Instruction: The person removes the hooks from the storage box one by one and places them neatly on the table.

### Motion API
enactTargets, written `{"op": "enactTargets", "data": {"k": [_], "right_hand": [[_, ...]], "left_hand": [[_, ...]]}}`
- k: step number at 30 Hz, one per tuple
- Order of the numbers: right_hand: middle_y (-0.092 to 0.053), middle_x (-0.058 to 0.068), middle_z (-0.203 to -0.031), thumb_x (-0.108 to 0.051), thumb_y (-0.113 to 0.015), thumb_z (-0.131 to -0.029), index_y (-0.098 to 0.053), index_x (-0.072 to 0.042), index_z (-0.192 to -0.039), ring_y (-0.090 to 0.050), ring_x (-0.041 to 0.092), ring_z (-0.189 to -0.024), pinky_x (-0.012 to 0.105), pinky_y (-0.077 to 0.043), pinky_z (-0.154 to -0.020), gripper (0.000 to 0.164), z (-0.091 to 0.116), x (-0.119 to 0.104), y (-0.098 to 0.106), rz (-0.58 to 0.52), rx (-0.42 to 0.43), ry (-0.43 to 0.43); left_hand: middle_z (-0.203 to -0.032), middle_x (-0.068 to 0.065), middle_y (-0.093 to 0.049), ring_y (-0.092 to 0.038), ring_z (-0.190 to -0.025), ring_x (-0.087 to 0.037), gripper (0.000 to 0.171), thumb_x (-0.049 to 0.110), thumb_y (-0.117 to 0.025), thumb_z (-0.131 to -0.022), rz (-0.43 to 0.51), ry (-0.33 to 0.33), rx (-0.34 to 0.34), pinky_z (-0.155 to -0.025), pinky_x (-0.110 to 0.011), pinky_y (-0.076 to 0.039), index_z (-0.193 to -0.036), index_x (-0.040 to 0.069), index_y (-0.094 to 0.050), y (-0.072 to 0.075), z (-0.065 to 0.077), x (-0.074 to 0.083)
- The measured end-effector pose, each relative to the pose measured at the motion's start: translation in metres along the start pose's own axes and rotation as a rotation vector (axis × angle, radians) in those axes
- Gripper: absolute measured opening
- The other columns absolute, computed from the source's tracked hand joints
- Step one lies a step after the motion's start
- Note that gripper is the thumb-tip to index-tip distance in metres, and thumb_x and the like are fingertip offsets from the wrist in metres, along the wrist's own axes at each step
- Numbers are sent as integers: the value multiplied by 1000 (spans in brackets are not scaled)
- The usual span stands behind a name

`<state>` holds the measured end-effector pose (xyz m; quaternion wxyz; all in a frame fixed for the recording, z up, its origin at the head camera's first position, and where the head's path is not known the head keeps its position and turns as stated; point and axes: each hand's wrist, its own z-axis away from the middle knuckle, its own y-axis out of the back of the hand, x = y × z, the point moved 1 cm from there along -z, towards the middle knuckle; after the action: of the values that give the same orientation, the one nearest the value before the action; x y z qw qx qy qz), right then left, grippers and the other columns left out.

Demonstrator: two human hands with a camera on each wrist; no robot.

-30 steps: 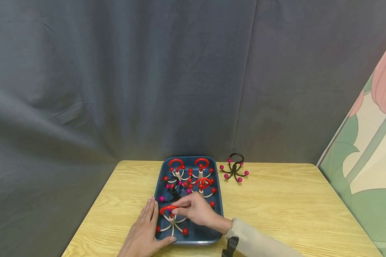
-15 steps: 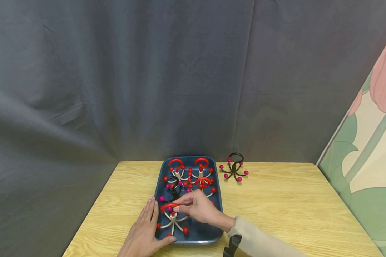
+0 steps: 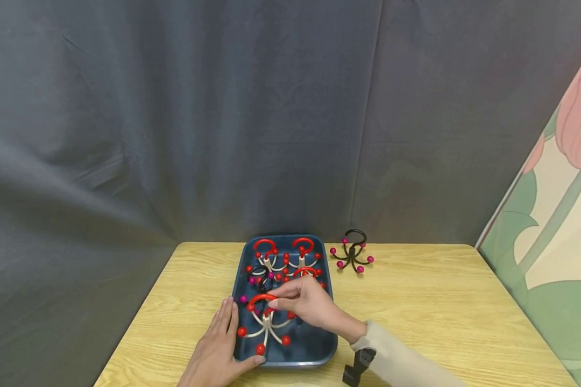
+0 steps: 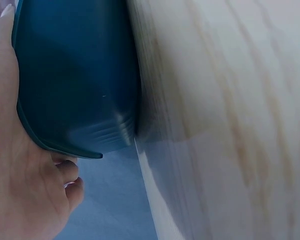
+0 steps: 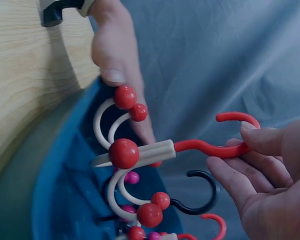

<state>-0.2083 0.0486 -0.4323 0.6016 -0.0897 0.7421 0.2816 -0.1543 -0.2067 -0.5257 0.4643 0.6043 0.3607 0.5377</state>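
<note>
Head view presents a blue tray (image 3: pixel 313 346) on the wooden desk (image 3: pixel 416 317); above its near part, the right hand (image 3: pixel 313 305) pinches the red hook of a white hanger (image 3: pixel 267 322) with red balls. The hanger is nearly upright, but whether its arms touch the bottom cannot be told. The left hand (image 3: pixel 215 346) is not clenched: its fingers lie straight along the tray's left side, and the thumb rests at the near rim. The work appears to be partway, as one judges: a far-left hanger (image 3: pixel 267 263), a far-right hanger (image 3: pixel 302 262), a third red-hooked hanger (image 3: pixel 304 270), partly covered by the right hand, and a black hanger (image 3: pixel 263 288) are inside the tray; one is held, and another black hanger (image 3: pixel 353 253) stands outside, to the right, on the desk, untouched. The inside black hanger is just behind the held one, so their arms could perhaps catch. Behind everything hangs a grey curtain (image 3: pixel 252 134). Left wrist view gives only the tray's outer wall with the left hand against it. Right wrist view confirms the grasp: thumb and fingers close around the red hook, while the white arms spread over the tray.
</note>
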Motion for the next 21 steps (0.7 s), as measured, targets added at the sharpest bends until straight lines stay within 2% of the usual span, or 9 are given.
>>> {"op": "enactTargets", "data": {"k": [4,5,12,14,17,19,21], "right_hand": [[-84,9,-98,-22,-83,-91,-84,-12,-111,-74,6,-73,17,-44,-55,22,3,-7,11,-5,17,4],[-83,9,-99,-21,-83,-91,-84,-11,-112,-75,6,-75,18,-47,-57,23,4,-9,14,-6,19,5],[-83,11,-103,-21,-82,-92,-82,-10,-116,-74,8,-77,19,-37,-52,27,15,-24,37,21,54,-6],[-83,11,-104,-22,-82,-92,-82,-9,-117,-75,9,-78,19,-47,-55,28,19,-26,45,33,72,-8],[-83,12,-105,-22,-82,-92,-81,-7,-118,-80,11,-87,28,-63,-71,30,24,-29,56,37,99,-7],[-83,13,-105,-23,-81,-92,-81,-6,-118,-80,13,-90,36,-66,-79,31,27,-29,63,42,108,-4],[-82,14,-105,-24,-81,-93,-80,-6,-119,-80,16,-91,37,-66,-82,32,31,-30,70,33,116,-12]], "left_hand": [[-178,-16,-12,-14,-165,-37,135,95,-57,-75,7,-2,1,-132,-58,-27,-167,2,-21,0,0,-1],[-178,-16,-13,-14,-165,-37,135,95,-57,-75,9,-6,6,-132,-57,-28,-167,2,-21,-1,0,-1],[-178,-16,-12,-13,-166,-37,137,96,-56,-74,13,10,-12,-132,-58,-26,-167,2,-21,-2,-1,0],[-178,-16,-12,-12,-166,-37,137,96,-56,-74,18,14,-17,-133,-58,-24,-167,2,-20,-2,-2,1],[-178,-17,-12,-13,-166,-37,136,95,-57,-75,16,9,-14,-133,-58,-24,-167,2,-21,-2,-2,1],[-178,-18,-13,-14,-166,-38,136,94,-58,-75,14,-1,-5,-133,-58,-24,-167,1,-22,-2,-1,0],[-177,-18,-14,-14,-165,-38,135,94,-58,-75,8,-6,3,-133,-58,-24,-166,1,-23,-1,-1,-1]]}}
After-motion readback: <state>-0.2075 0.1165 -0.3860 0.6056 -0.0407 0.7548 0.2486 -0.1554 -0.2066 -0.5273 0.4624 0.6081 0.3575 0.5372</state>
